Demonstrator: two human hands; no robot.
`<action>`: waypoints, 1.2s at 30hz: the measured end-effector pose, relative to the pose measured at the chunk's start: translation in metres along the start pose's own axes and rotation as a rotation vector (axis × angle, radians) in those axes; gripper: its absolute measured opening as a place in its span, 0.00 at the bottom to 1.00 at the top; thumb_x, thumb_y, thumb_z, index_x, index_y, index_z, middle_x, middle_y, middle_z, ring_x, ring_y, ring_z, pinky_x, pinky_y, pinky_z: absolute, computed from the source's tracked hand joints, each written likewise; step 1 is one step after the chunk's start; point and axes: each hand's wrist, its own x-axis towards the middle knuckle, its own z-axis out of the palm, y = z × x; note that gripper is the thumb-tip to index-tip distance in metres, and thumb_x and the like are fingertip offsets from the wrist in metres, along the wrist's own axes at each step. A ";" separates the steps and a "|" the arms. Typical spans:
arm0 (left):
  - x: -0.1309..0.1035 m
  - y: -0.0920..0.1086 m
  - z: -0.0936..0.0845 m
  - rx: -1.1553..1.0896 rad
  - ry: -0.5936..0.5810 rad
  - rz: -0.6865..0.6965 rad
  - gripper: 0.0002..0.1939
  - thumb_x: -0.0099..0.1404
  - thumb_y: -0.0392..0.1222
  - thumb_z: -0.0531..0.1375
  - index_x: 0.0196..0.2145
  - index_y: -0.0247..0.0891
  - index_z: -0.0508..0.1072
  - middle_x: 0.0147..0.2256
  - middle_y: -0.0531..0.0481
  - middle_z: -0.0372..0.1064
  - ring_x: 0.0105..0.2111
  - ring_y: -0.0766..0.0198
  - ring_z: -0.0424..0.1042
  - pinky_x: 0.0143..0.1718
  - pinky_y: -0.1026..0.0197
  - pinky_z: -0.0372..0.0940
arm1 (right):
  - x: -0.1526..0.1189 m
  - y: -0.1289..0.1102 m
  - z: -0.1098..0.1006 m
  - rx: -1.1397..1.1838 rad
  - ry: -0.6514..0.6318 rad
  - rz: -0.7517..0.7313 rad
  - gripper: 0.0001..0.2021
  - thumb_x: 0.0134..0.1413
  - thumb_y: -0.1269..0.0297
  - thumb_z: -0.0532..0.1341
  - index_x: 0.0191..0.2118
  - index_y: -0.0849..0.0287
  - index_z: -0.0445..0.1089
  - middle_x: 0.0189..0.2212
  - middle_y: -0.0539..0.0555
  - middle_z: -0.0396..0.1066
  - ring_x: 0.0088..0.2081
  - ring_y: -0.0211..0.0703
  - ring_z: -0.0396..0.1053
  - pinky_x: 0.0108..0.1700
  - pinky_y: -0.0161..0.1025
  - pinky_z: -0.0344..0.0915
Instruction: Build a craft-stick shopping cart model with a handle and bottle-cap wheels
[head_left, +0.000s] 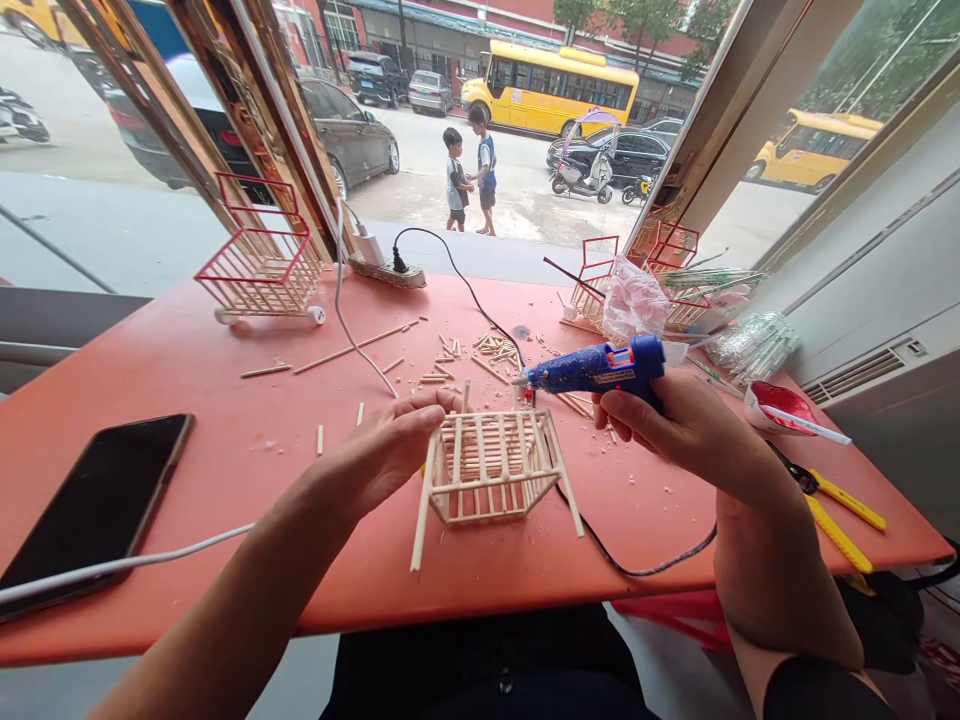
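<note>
A small frame of pale wooden sticks (495, 468) stands near the table's front edge, two longer sticks slanting down at its sides. My left hand (397, 440) is closed on its upper left corner, thumb on top and fingers behind. In my right hand (652, 415) is a blue glue gun (596, 368), its nozzle pointing left above the frame's back right part. The nozzle is close to a short upright stick behind the frame; whether they touch is unclear. Cut stick pieces (499, 350) lie behind the frame.
A red-rimmed stick cart (262, 265) stands back left, similar ones back right beside a plastic bag (634, 300). A phone (97, 500) lies left. At right are a red paint cup (780, 408) and yellow-handled pliers (840, 505). Cables cross the table (247, 600).
</note>
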 end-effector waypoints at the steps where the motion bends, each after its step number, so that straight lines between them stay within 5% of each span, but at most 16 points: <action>1: 0.000 -0.001 0.000 -0.005 0.000 0.001 0.19 0.56 0.54 0.75 0.35 0.37 0.79 0.31 0.48 0.75 0.30 0.63 0.73 0.34 0.64 0.70 | 0.000 0.000 -0.002 -0.007 -0.006 0.002 0.24 0.68 0.48 0.56 0.28 0.59 0.74 0.19 0.50 0.71 0.20 0.35 0.66 0.27 0.36 0.58; 12: 0.000 0.002 0.001 0.010 -0.003 -0.007 0.20 0.55 0.55 0.75 0.34 0.36 0.79 0.30 0.48 0.75 0.28 0.62 0.72 0.32 0.63 0.70 | 0.002 0.001 0.001 -0.047 0.075 0.007 0.23 0.67 0.49 0.57 0.26 0.59 0.74 0.18 0.50 0.70 0.19 0.35 0.64 0.25 0.36 0.57; 20: 0.000 -0.001 0.000 0.013 0.000 0.012 0.20 0.56 0.55 0.75 0.36 0.36 0.79 0.31 0.47 0.76 0.30 0.61 0.73 0.34 0.63 0.69 | 0.002 0.001 0.015 0.184 0.082 -0.091 0.20 0.68 0.51 0.59 0.30 0.62 0.74 0.21 0.51 0.71 0.21 0.34 0.66 0.25 0.34 0.59; 26: 0.000 0.005 0.006 0.032 0.018 -0.007 0.22 0.52 0.55 0.76 0.34 0.35 0.79 0.29 0.47 0.75 0.29 0.61 0.72 0.33 0.63 0.69 | 0.004 0.001 0.028 0.387 0.165 -0.141 0.24 0.69 0.43 0.57 0.33 0.61 0.74 0.23 0.50 0.69 0.22 0.34 0.62 0.24 0.35 0.59; 36: 0.001 0.003 0.004 0.024 -0.003 0.006 0.21 0.55 0.55 0.75 0.36 0.35 0.79 0.33 0.45 0.78 0.32 0.57 0.76 0.36 0.60 0.69 | 0.012 -0.009 0.034 0.032 0.153 -0.142 0.20 0.68 0.52 0.57 0.28 0.59 0.69 0.20 0.49 0.65 0.24 0.36 0.61 0.30 0.37 0.55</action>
